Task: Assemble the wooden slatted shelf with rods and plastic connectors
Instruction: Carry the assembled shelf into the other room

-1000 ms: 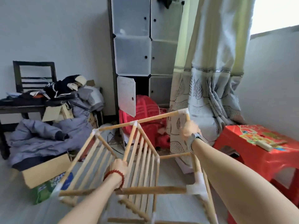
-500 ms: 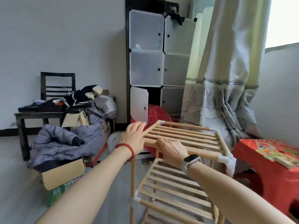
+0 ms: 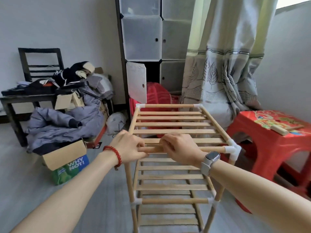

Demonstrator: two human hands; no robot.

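In the head view, your shelf (image 3: 170, 128) now stands upright on the grey floor (image 3: 104, 199), in front of the white cube cabinet (image 3: 151, 39) and just beside the red plastic stool (image 3: 269, 140). One second ago you held it tilted in the air, so you have turned it over and set it down on its legs.

Your left hand (image 3: 129, 147) and your right hand (image 3: 180, 148) both curl their fingers around the front rod (image 3: 212, 149) of the top tier, near its left end. The white plastic connector (image 3: 233, 148) sits at the front right corner, and two others show at the far corners. The front left corner is hidden behind your left hand, so I cannot tell if its connector is seated.

Three slatted tiers are visible and all look joined. I judge that the assembly is nearly complete, and you are probably checking or pressing the last joint.
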